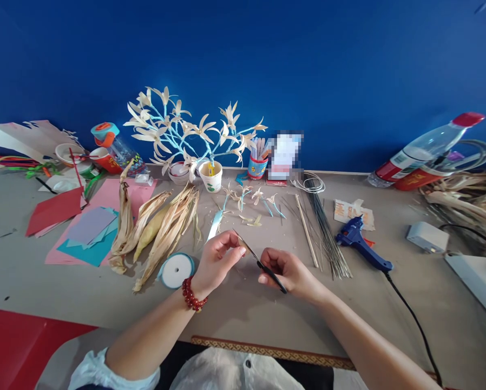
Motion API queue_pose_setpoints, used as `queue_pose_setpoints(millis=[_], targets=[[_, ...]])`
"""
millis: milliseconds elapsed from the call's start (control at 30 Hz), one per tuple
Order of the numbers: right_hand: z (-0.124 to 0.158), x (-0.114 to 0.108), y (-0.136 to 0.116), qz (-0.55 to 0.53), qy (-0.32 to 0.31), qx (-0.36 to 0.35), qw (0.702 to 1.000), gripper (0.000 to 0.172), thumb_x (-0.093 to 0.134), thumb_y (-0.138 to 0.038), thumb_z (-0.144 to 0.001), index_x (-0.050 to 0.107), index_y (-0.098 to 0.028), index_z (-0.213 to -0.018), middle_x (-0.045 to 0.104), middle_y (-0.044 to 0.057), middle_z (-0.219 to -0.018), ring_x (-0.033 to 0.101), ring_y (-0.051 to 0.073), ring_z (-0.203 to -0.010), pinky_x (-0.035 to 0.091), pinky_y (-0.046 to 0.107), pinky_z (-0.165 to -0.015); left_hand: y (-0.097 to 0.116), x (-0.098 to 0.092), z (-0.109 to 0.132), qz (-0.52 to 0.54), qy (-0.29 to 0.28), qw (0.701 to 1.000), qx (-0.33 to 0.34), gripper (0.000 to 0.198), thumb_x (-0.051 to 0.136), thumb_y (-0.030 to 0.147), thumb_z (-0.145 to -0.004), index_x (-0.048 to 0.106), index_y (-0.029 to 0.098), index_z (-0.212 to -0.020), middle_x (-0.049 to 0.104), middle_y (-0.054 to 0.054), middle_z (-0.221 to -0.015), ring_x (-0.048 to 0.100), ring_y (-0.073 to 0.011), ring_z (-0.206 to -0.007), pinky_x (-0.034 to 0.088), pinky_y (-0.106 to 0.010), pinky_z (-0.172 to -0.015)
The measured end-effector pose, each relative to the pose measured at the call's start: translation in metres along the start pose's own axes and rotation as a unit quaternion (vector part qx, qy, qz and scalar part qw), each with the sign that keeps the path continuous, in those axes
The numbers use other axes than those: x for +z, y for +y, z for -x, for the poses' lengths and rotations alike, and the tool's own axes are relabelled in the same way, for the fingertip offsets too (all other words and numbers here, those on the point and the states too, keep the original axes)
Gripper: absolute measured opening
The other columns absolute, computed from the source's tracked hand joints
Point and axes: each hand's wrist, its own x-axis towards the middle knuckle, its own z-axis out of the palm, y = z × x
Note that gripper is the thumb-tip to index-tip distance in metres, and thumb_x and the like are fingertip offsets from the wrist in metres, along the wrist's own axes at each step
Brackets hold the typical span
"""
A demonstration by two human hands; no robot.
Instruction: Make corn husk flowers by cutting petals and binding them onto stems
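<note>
My right hand [286,273] grips a pair of scissors [272,275] by its black handles, the blades pointing up and left. At the blade tips, my left hand [221,254] is closed, thumb and fingertips pinched together; whatever it holds is too small to make out. A red bead bracelet circles the left wrist. Beside that wrist lies a roll of light blue tape [177,271]. Just beyond my hands are small husk flowers on blue stems [242,199] and a few loose husk petals [251,221]. Behind them, husk-flower branches [206,135] stand in a white cup [211,177].
Dried corn husks [165,222] and colored paper [89,244] lie left. To the right are wires [328,233], a stick [307,230], and a blue glue gun [362,244] with a trailing cord. A tilted bottle [421,151] and a white adapter [427,237] sit farther right.
</note>
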Motion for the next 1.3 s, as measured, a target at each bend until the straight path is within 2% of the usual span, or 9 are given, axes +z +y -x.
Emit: queue_pose_setpoints(millis=[200,400,633,833,933,1000,1067,1167,1300], targets=[[0.000,-0.003,0.007,0.014,0.013,-0.003,1.000,0.056,0.081,-0.059,-0.066,0.042,-0.020,-0.066,0.034,-0.009,-0.056,0.028,0.008,-0.053,0.020,0.021,-0.048,0.001,-0.001,0.000,-0.002,-0.008,1.000,-0.006,0.017,0.058,0.025,-0.090,0.055,0.017,-0.076,0.054,0.000,-0.076,0.049,-0.0128,-0.073,0.041,-0.026,-0.071],[0.001,-0.002,0.006,-0.032,-0.012,0.011,0.999,0.053,0.077,-0.062,-0.070,0.043,-0.020,-0.072,0.042,-0.008,-0.056,0.033,0.008,-0.052,0.022,0.021,-0.048,0.001,-0.001,0.000,-0.001,-0.015,1.000,0.000,0.016,0.058,0.025,-0.090,0.055,0.017,-0.076,0.055,-0.001,-0.078,0.050,-0.0131,-0.073,0.041,-0.026,-0.070],[0.002,-0.002,-0.006,-0.041,-0.023,0.026,0.999,0.056,0.083,-0.058,-0.063,0.042,-0.020,-0.068,0.036,-0.008,-0.059,0.027,0.007,-0.055,0.020,0.019,-0.047,-0.002,-0.003,0.001,-0.024,-0.022,0.999,-0.001,0.015,0.059,0.027,-0.090,0.058,0.017,-0.079,0.056,-0.001,-0.080,0.050,-0.0128,-0.074,0.042,-0.025,-0.072],[0.002,-0.004,-0.002,-0.039,-0.031,0.026,0.998,0.054,0.079,-0.060,-0.067,0.043,-0.020,-0.069,0.038,-0.009,-0.057,0.030,0.007,-0.052,0.021,0.020,-0.047,-0.001,-0.005,-0.002,-0.073,-0.034,0.997,0.004,0.015,0.059,0.027,-0.088,0.058,0.017,-0.077,0.057,-0.002,-0.082,0.052,-0.0139,-0.076,0.043,-0.026,-0.073],[0.000,-0.005,0.001,-0.013,0.001,0.013,1.000,0.052,0.075,-0.062,-0.069,0.043,-0.021,-0.071,0.040,-0.008,-0.057,0.033,0.008,-0.052,0.024,0.020,-0.048,0.001,-0.004,-0.002,-0.081,-0.056,0.995,0.013,0.015,0.057,0.026,-0.089,0.058,0.017,-0.078,0.058,-0.002,-0.081,0.053,-0.0142,-0.075,0.043,-0.026,-0.073],[-0.001,-0.006,0.001,0.062,0.049,0.008,0.997,0.049,0.073,-0.060,-0.072,0.043,-0.021,-0.070,0.040,-0.008,-0.058,0.034,0.009,-0.053,0.025,0.021,-0.050,0.003,-0.004,-0.002,-0.083,-0.064,0.994,0.014,0.015,0.056,0.026,-0.090,0.058,0.017,-0.078,0.057,-0.002,-0.080,0.053,-0.0142,-0.075,0.043,-0.026,-0.072],[-0.002,-0.008,-0.001,0.193,0.110,0.025,0.975,0.045,0.071,-0.057,-0.074,0.045,-0.021,-0.069,0.041,-0.008,-0.057,0.036,0.010,-0.053,0.025,0.022,-0.050,0.003,-0.003,-0.002,-0.077,-0.053,0.995,0.013,0.014,0.056,0.025,-0.090,0.058,0.018,-0.079,0.057,-0.001,-0.079,0.052,-0.0139,-0.074,0.042,-0.026,-0.070],[-0.003,-0.011,-0.006,0.382,0.176,0.079,0.904,0.039,0.071,-0.054,-0.075,0.049,-0.022,-0.072,0.052,-0.006,-0.058,0.042,0.012,-0.051,0.022,0.023,-0.049,0.002,-0.002,-0.002,-0.052,-0.029,0.998,0.020,0.014,0.058,0.025,-0.089,0.056,0.017,-0.078,0.058,-0.002,-0.082,0.051,-0.0133,-0.074,0.041,-0.025,-0.068],[-0.002,-0.009,-0.010,0.488,0.181,0.108,0.847,0.036,0.070,-0.054,-0.077,0.055,-0.023,-0.090,0.065,-0.004,-0.064,0.056,0.016,-0.054,0.019,0.025,-0.049,-0.004,-0.003,-0.005,-0.017,-0.004,0.999,0.027,0.015,0.059,0.026,-0.090,0.055,0.017,-0.078,0.060,-0.003,-0.085,0.053,-0.0134,-0.076,0.042,-0.026,-0.071]])
